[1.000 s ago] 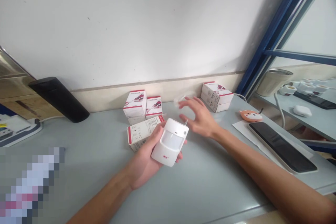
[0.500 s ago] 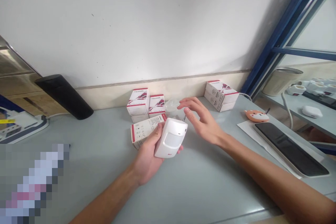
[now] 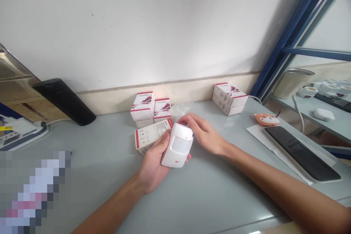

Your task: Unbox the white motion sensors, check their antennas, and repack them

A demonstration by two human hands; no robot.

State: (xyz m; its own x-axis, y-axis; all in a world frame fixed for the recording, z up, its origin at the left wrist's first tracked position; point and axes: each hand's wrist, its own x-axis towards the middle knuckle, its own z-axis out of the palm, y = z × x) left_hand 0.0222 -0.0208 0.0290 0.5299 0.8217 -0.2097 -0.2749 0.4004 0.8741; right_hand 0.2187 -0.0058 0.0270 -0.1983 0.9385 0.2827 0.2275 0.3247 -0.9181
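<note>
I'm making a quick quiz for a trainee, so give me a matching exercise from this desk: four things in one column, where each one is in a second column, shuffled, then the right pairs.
Things
1. white sensor
2. black cylinder
3. orange animal-shaped item
4. dark-screened phone

Places
a. lying on a sheet of paper, at the right
b. held in the left hand
c. at the foot of the wall, far left
d. on the table just past the phone's far end

Pairs: 1-b, 2-c, 3-d, 4-a
</note>
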